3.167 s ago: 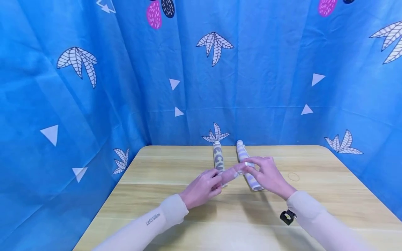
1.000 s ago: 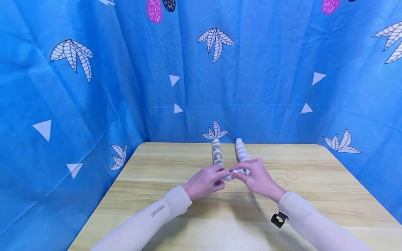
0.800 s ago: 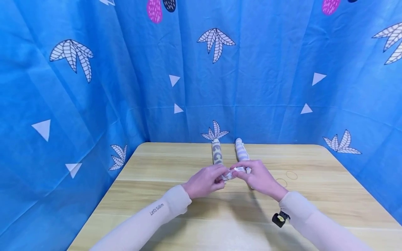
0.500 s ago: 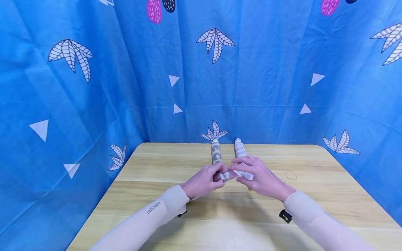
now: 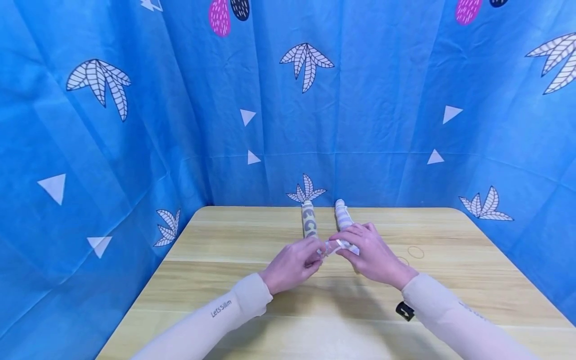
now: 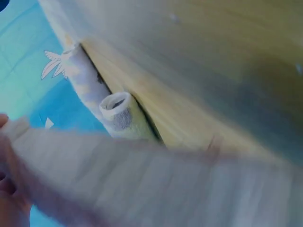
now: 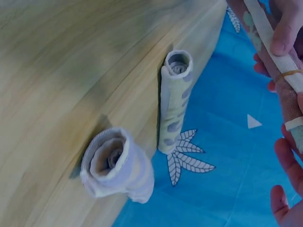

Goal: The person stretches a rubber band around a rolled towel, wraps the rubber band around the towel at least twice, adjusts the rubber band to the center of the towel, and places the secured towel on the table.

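Observation:
Both hands hold a rolled cloth point(image 5: 333, 247), pinkish with pale patterned patches, above the middle of the table. My left hand point(image 5: 291, 266) grips its left end, fingers curled round it. My right hand point(image 5: 375, 256) holds the other end between thumb and fingers. In the right wrist view a thin tan rubber band point(image 7: 290, 73) runs across the roll, and a white edge strip shows along it. Beyond the hands lie a rolled cloth with grey letters point(image 5: 309, 220) and a lilac-striped rolled cloth point(image 5: 343, 216), the latter partly hidden by the right hand.
Two thin rubber bands, one farther back point(image 5: 416, 252) and one nearer point(image 5: 403, 260), lie right of the right hand. The wooden table point(image 5: 216, 280) ends at a blue patterned curtain point(image 5: 382, 100) behind and at the sides.
The held roll and right hand have shifted left since the oldest frame, and a second loose band has come into sight. The right fingers spread half a second ago and have closed in again.

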`<state>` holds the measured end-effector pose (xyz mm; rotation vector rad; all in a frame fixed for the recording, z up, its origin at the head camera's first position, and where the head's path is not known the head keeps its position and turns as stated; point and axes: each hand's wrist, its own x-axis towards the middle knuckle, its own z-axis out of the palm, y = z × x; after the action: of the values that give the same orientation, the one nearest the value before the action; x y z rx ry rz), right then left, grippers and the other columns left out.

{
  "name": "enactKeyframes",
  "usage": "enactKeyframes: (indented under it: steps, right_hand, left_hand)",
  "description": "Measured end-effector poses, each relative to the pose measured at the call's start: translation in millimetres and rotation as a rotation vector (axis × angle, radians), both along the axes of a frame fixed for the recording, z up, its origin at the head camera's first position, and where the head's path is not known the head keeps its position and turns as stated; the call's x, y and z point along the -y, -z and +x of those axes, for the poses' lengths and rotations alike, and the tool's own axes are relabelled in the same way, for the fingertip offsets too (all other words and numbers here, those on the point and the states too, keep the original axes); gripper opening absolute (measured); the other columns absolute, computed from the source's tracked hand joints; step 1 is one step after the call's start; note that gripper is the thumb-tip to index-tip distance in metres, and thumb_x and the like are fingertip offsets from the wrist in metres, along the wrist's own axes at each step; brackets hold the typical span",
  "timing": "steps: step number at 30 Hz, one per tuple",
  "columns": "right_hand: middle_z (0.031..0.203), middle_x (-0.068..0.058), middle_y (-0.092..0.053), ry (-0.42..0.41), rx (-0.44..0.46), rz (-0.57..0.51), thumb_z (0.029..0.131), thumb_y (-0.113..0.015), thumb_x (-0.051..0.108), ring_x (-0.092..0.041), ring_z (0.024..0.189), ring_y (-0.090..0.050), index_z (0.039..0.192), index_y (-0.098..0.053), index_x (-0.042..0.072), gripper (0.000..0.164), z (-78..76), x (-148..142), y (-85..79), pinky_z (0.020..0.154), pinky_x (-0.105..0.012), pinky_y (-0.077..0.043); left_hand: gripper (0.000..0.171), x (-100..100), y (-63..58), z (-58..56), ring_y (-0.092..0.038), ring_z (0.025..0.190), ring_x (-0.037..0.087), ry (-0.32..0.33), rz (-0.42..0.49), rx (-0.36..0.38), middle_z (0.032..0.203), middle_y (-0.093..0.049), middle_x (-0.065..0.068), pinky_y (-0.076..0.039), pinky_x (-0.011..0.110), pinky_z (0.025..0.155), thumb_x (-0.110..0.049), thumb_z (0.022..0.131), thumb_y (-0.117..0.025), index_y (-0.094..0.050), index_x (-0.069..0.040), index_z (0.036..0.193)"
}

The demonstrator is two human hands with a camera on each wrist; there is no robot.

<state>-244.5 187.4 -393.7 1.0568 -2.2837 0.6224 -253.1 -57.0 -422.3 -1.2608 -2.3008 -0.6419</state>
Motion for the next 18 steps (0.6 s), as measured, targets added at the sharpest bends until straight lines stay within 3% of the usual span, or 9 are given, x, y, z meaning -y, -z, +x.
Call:
enactKeyframes:
  steps: [3, 6, 13, 18]
  right_hand:
    - [0.112, 0.006, -0.073, 0.019, 0.030, -0.028, 0.083, -0.081, 0.015, -0.014, 0.103, -0.062, 0.115, -0.072, 0.021, 0.034, 0.3, 1.1, 0.1, 0.086, -0.036, -0.035]
    - [0.109, 0.006, -0.074, 0.040, 0.030, -0.046, 0.083, -0.081, 0.013, -0.015, 0.103, -0.063, 0.113, -0.073, 0.020, 0.032, -0.4, 1.2, 0.3, 0.087, -0.038, -0.034]
    - [0.097, 0.007, -0.076, 0.082, -0.032, -0.053, 0.080, -0.084, 0.015, -0.015, 0.092, -0.067, 0.104, -0.075, 0.022, 0.027, -1.7, 3.2, 3.4, 0.084, -0.040, -0.033]
    - [0.097, 0.008, -0.076, 0.117, -0.009, -0.018, 0.081, -0.084, 0.020, -0.013, 0.089, -0.066, 0.102, -0.075, 0.023, 0.023, -0.1, 9.0, 6.3, 0.086, -0.040, -0.033]
  left_hand:
    - [0.038, 0.7, 1.5, -2.3, -0.071, 0.091, 0.011, 0.009, -0.018, -0.144, 0.109, -0.067, -0.002, -0.056, 0.018, 0.081, -0.012, 0.090, -0.074, -0.061, -0.020, 0.125]
    - [0.045, 1.0, -1.8, -2.2, -0.070, 0.088, 0.012, 0.013, -0.040, -0.215, 0.111, -0.068, 0.000, -0.057, 0.019, 0.079, -0.010, 0.088, -0.076, -0.062, -0.019, 0.131]
    - [0.039, -3.9, -13.0, 2.0, -0.060, 0.075, 0.007, -0.062, -0.174, -0.187, 0.097, -0.065, -0.002, -0.053, 0.017, 0.069, -0.012, 0.088, -0.076, -0.063, -0.018, 0.124]
    - [0.031, -5.7, -8.5, 1.2, -0.057, 0.072, 0.008, -0.106, -0.227, -0.187, 0.092, -0.062, -0.001, -0.052, 0.016, 0.066, -0.016, 0.088, -0.076, -0.065, -0.017, 0.117]
